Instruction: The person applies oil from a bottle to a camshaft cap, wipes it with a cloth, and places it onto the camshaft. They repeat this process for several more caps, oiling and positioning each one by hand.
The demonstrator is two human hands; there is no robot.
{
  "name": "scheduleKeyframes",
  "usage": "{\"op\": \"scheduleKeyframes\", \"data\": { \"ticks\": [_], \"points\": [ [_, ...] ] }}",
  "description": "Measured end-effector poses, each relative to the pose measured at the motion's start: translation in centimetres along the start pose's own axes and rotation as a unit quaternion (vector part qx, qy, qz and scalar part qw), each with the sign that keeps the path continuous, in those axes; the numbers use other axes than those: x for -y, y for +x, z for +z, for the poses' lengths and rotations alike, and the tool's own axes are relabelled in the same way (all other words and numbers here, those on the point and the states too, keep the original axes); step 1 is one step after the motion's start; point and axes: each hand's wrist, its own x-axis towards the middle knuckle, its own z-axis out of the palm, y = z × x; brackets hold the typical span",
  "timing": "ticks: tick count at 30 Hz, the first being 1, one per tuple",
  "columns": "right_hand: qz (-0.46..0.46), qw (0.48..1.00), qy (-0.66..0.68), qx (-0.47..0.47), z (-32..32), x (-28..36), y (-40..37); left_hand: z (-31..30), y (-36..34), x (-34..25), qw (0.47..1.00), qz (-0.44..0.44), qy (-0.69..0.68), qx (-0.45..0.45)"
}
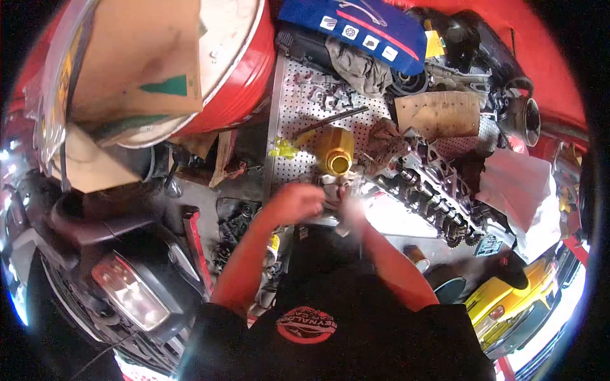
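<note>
My left hand (pixel 300 202) is over the near edge of the perforated metal bench (pixel 287 130), its fingers curled inward. What it holds, if anything, I cannot tell. Just to its right, my right hand (pixel 353 213) is smeared by motion, with a small pale piece (pixel 343 230) at its lower side. Beyond both hands stands a gold plastic bottle (pixel 335 149) with its open mouth towards me. Small light-coloured metal parts (pixel 332 187) lie between the bottle and my hands. A cylinder head (pixel 435 193) with camshafts lies slantwise to the right.
A red drum (pixel 244 82) with cardboard (pixel 136 57) on it borders the bench at left. Further back are a grey rag (pixel 359 63), a blue box (pixel 362 28) and a brown cardboard piece (pixel 438 114). A vehicle headlight (pixel 130 292) is at lower left.
</note>
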Motion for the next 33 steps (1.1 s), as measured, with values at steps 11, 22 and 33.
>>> {"op": "scheduleKeyframes", "data": {
  "ticks": [11,22,33],
  "points": [
    [-0.194,0.942,-0.256,-0.095,-2.9,9.5,-6.9,-5.5,22.4,6.3,0.848,-0.237,0.370,-0.298],
    [-0.182,0.976,-0.094,-0.079,-9.0,8.9,-10.2,-6.1,19.3,5.3,0.824,-0.006,0.361,-0.436],
    [-0.487,0.871,-0.040,-0.056,-14.0,23.2,-14.6,-3.2,1.7,-13.7,0.733,0.272,0.402,-0.476]
  ]
}}
